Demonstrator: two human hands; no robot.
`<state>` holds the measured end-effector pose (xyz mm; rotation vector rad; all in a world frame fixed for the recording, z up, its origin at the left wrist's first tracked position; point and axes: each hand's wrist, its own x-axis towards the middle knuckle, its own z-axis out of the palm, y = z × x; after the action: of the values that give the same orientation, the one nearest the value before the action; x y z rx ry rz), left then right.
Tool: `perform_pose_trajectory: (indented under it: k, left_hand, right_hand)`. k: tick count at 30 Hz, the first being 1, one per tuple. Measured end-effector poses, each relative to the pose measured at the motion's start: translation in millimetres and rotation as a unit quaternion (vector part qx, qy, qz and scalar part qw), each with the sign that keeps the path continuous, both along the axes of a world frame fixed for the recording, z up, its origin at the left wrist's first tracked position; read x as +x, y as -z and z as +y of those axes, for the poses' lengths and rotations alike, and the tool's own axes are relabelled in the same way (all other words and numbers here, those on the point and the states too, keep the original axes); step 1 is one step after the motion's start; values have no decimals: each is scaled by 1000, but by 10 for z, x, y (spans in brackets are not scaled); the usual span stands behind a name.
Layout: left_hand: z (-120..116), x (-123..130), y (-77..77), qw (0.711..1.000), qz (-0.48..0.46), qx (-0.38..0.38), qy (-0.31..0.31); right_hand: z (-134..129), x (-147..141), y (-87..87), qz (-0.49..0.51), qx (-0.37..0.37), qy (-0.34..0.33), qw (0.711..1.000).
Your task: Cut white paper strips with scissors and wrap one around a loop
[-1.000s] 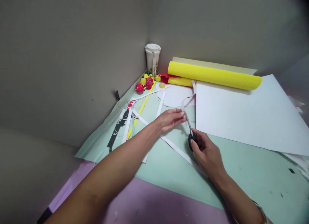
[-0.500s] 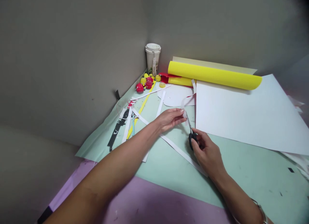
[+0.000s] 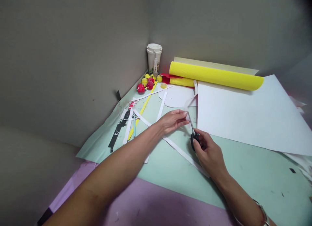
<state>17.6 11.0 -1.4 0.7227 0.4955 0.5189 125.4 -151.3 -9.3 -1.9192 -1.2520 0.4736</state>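
Scissors (image 3: 195,141) in right hand (image 3: 207,149), blades near left

A thin, shiny bracelet (image 3: 262,210), probably silver-coloured metal though slightly blurred, circles the bare right wrist (image 3: 251,209).

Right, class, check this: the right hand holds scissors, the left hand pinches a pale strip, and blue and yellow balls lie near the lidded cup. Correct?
No: the head view shows red and yellow balls near the lidded cup, not blue and yellow. The right hand holds scissors, and the left hand pinches a pale strip.
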Motion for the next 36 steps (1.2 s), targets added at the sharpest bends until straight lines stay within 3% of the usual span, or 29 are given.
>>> perform_pose_trajectory:
  k: [6,11,15,21,29,36]
  left_hand:
    - [-1,0,2,1000,4,7,-2]
    - [-34,12,33,998,36,43,36]
    - [-125,26,19,995,41,61,65]
    - [-217,34,-18,992,36,68,103]
    - [-162,39,45,986,24,72,147]
    - [2,-3,10,997,25,69,38]
  right_hand:
    - [5,29,36,61,8,23,998]
    - [33,66,45,156,54,67,984]
    - [60,49,43,213,89,57,971]
    - [95,27,58,199,108,43,973]
    - [80,34,69,203,113,30,972]
    - [69,56,124,139,74,5,987]
